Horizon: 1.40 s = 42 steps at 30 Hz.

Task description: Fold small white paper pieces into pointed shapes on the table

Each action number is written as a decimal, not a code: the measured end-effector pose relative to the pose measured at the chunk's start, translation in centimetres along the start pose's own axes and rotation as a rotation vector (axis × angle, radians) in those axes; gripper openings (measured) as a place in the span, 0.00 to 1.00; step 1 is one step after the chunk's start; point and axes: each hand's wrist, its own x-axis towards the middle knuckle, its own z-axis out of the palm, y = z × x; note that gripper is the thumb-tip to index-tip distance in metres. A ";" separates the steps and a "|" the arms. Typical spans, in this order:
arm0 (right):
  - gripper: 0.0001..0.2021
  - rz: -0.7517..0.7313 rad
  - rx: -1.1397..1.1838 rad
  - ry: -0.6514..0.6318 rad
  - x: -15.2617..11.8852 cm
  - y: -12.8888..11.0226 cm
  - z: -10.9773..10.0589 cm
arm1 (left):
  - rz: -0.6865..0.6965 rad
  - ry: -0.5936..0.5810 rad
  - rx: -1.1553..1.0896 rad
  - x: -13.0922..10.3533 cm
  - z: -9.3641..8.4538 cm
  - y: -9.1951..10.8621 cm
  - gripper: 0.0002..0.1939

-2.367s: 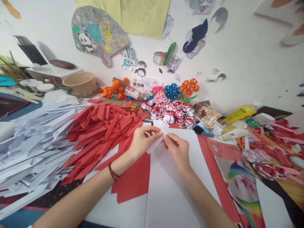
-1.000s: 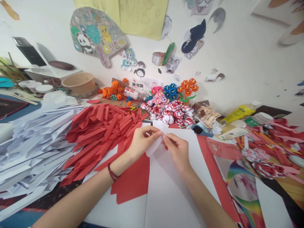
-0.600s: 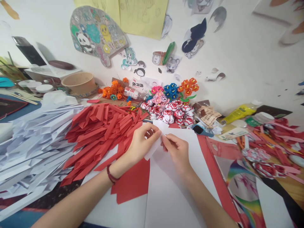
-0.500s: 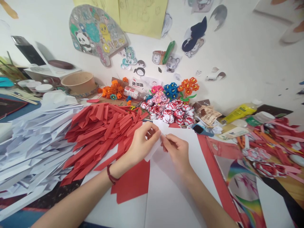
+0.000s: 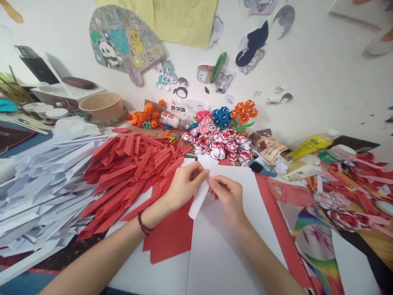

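- The left hand (image 5: 187, 182) pinches the white strip (image 5: 199, 201) between thumb and forefinger, the other fingers curled in.
- The right hand (image 5: 229, 194) has thumb and forefinger pressed together at the strip's right edge, just beside the left fingertips; it appears to pinch that edge, its other fingers folded under.
- The strip is held above the sheet (image 5: 224, 250), its near end hanging towards the near left. More white paper shows far of the fingertips; whether it belongs to the strip, I cannot tell.
- The strip looks like thin paper: very light, so a fingertip pinch should carry it. It should bend easily, take a crease, and tear if tugged.
- Smooth paper may slide between dry fingers; a flat pinch near the edge seems the surest hold, since squeezing mid-length would probably buckle it.
- The sheet and the red paper (image 5: 176, 233) left of it look equally thin, best lifted by an edge.
- Farther left, the red strips (image 5: 132, 164) and white strips (image 5: 49, 196) lie heaped, folded and probably springy; one loose end is the likely place to draw from.
- On the far side, the roses (image 5: 227, 143) look crushable, so a light hold low down would suit.
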 end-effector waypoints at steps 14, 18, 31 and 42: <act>0.16 0.007 0.046 0.122 -0.2 0.0 0.1 | -0.120 -0.074 -0.087 0.0 0.2 -0.2 0.20; 0.17 0.009 0.050 0.129 -0.2 0.0 0.1 | -0.129 -0.085 -0.165 0.0 0.3 -0.3 0.18; 0.20 0.021 0.133 0.166 0.1 0.5 0.2 | -0.066 -0.078 0.024 -0.2 0.4 0.2 0.19; 0.20 0.045 0.216 0.208 0.4 0.6 -0.3 | -0.075 -0.122 0.028 -0.4 0.7 0.2 0.17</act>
